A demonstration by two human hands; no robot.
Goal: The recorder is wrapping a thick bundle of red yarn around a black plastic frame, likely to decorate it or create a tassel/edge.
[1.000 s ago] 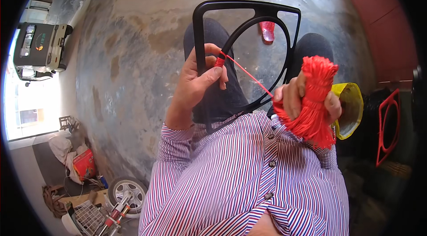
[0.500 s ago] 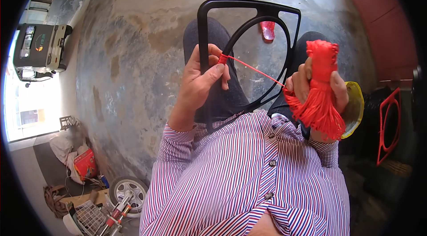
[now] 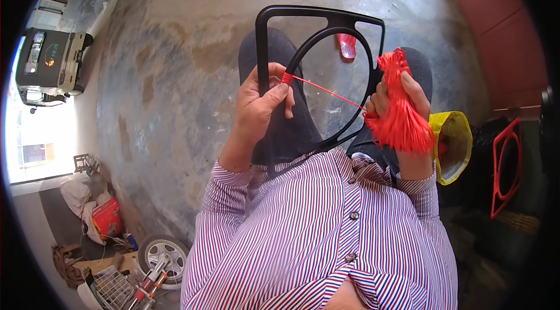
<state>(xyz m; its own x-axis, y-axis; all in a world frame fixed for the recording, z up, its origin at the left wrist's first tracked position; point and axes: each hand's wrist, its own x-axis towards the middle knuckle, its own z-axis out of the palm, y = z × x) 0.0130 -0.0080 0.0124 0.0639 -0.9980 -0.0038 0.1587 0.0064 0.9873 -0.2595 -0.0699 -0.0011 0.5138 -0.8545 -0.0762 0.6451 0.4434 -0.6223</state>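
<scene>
A black frame with a round inner ring stands tilted over my lap, its near end against my shirt. My left hand grips the ring's left side, thumb and fingers pinching where several turns of red cord wrap around it. From that wrapping the cord runs taut down to the right. Wrapped around a bundle of red cord, my right hand holds it just outside the ring's right side. Loose strands of the bundle hang over the palm and hide part of the fingers.
A yellow-rimmed bag stands right of my knee, near a red-wrapped frame. Past the ring, a red shoe shows on the concrete floor. A wheel and a wire basket lie lower left; a dark vehicle is parked far left.
My right hand has moved left and slightly up with the cord bundle, which has tilted, uncovering more of the yellow-rimmed bag. The frame has shifted slightly left and its top has dropped a little.
</scene>
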